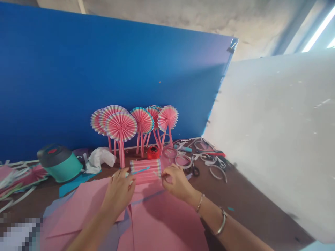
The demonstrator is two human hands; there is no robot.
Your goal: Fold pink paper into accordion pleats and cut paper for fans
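Big pink paper sheets [159,223] lie under both arms on the brown worktop [251,209]. Just past them, between the hands, sits a folded paper strip [145,171] with pink and white stripes. The right hand [178,183] holds the strip's right end, with its fingers [164,175] bent and close together. The left hand [117,191] pinches the strip's left end with narrow fingers [125,176]. A thin blue paper piece [140,170] lies on the folds. Two bangles [222,221] circle the right arm. Round paper fans on pink sticks [120,126] stand against a blue board [78,69]. Black-handled scissors [195,170] lie beside white paper rings [183,161]. A green pot with a dark lid [59,164] sits to the left.
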